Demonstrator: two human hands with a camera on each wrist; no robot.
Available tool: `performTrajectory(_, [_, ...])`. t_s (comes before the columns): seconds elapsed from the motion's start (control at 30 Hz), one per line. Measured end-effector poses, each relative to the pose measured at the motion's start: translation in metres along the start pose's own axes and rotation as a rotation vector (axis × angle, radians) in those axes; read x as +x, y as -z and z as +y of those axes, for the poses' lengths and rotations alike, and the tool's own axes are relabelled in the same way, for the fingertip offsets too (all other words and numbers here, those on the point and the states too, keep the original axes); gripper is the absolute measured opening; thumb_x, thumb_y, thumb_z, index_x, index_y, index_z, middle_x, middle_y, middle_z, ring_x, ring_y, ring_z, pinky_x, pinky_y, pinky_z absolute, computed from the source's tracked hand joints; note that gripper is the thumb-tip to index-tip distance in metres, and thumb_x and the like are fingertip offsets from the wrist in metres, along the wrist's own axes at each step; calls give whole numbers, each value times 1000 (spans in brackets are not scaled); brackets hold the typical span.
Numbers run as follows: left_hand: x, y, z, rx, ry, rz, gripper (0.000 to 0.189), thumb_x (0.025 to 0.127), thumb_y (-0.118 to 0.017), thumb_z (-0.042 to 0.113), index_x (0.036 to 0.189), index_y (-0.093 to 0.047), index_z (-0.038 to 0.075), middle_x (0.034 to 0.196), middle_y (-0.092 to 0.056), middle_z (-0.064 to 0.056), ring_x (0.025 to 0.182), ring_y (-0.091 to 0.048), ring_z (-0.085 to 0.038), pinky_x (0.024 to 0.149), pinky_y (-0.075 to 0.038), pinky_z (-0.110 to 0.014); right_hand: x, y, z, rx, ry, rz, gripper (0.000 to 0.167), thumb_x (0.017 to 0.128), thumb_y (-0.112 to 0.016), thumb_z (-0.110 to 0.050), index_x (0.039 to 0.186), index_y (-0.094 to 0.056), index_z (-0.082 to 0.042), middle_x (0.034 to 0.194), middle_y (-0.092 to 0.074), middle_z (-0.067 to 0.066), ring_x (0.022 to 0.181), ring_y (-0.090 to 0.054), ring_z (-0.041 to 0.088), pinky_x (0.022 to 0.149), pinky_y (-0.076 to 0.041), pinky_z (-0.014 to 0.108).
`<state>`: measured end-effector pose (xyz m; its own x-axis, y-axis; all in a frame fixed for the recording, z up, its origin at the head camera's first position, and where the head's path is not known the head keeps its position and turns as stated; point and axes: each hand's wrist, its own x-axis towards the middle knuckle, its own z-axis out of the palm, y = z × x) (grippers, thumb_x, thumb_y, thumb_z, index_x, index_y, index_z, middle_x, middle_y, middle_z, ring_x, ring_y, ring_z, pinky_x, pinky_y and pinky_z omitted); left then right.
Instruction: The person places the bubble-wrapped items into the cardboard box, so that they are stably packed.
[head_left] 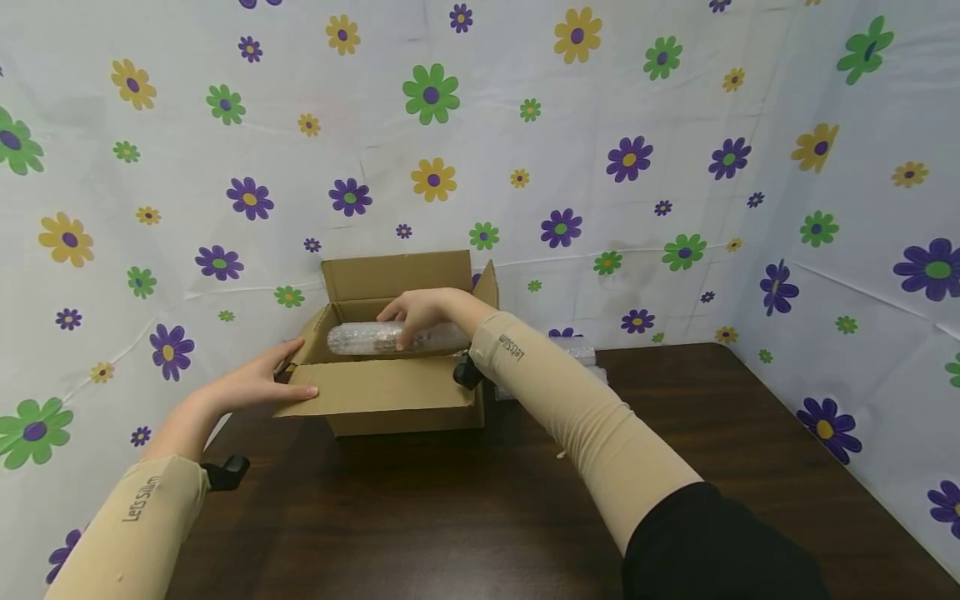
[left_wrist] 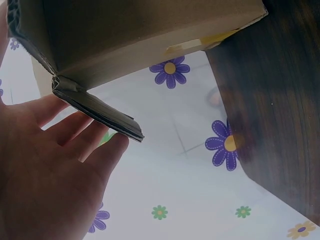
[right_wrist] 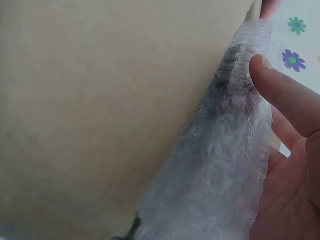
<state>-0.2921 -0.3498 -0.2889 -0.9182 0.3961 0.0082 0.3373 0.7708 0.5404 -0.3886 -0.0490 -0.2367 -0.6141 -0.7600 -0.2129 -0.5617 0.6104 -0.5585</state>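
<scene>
An open cardboard box point(head_left: 405, 421) stands on the table with its flaps spread. My left hand point(head_left: 258, 379) holds the box at its left side, thumb along the front flap point(head_left: 375, 385). In the left wrist view, the fingers of the left hand point(left_wrist: 55, 160) lie against a side flap point(left_wrist: 100, 111). A long bubble-wrapped bundle point(head_left: 360, 337) lies level at the box's opening, and my right hand point(head_left: 427, 312) grips it from above. In the right wrist view the thumb presses on the clear wrap point(right_wrist: 215, 150); what is inside is blurred by it.
More bubble-wrapped bundles point(head_left: 581, 352) lie on the dark wooden table point(head_left: 540, 508), to the right of the box and partly behind my right arm. A flower-patterned sheet point(head_left: 495, 158) hangs close behind the box and along the right side.
</scene>
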Motion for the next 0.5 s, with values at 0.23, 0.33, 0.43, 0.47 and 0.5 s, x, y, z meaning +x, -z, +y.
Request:
performTrajectory(0.23, [0,0,0,-12,5,4,101,85,-74,29,152,-8,-8,153,-10,-36,138,-11,-54,105,-17,-69,-1,-3,4,-26,4,-2,65,91,-70,-19,149,-41,-19,146,-45,12,134,-42,24,106,-37,36])
performTrajectory(0.33, [0,0,-1,-16,8,5,101,85,-74,29,152,-8,-8,153,-10,-36,138,-11,-54,105,-17,-69,0,-2,7,-68,23,4,64,91,-69,-20,149,-41,-18,147,-44,13,133,-42,25,106,-37,36])
performTrajectory(0.43, [0,0,-1,-18,8,4,101,85,-74,29,152,-8,-8,153,-10,-36,138,-11,-55,105,-18,-69,-1,-2,9,-52,21,-3,65,91,-69,-20,149,-41,-17,147,-43,13,134,-42,25,106,-37,36])
performTrajectory(0.47, [0,0,-1,-18,9,3,101,85,-74,29,152,-8,-8,153,-10,-36,138,-11,-54,105,-18,-69,-2,-1,9,-45,24,-6,65,91,-69,-19,149,-40,-17,147,-43,14,134,-41,26,106,-37,36])
performTrajectory(0.5, [0,0,-1,-18,11,2,101,85,-74,29,152,-8,-8,153,-10,-35,138,-11,-54,105,-17,-69,-3,0,9,-43,24,-8,65,91,-69,-19,149,-40,-17,147,-44,13,134,-41,26,106,-37,36])
